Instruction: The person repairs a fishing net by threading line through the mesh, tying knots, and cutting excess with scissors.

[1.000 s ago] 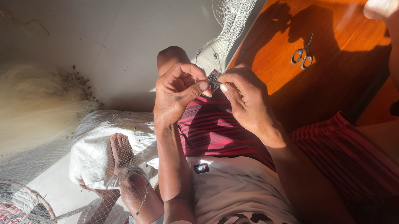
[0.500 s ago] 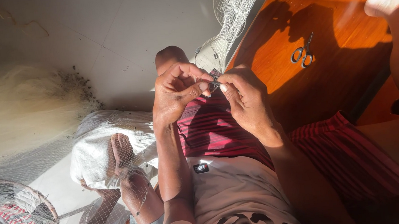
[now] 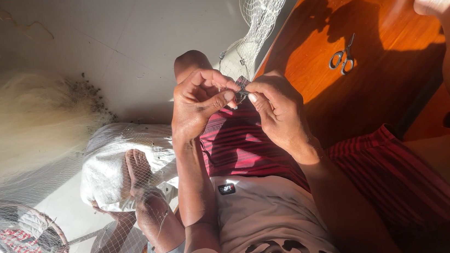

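Both hands [image 3: 239,106] raised together, left [image 3: 198,104] and right [image 3: 278,110] fingertips pinched.

Hands meeting over the lap, net strung above.

Left hand [image 3: 198,104] and right hand [image 3: 278,110] touch fingertips on a small net piece [image 3: 241,91], above the striped cloth [image 3: 249,146]. Fishing net [image 3: 261,13] hangs above them. Scissors [image 3: 342,57] lie on the wooden bench [image 3: 390,11], right. A foot [image 3: 139,176] rests on a sack [image 3: 105,168], lower left.

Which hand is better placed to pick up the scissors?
Right. The right hand sits nearer the scissors on the wooden board; the left hand is on the far side. Both are pinching the net.
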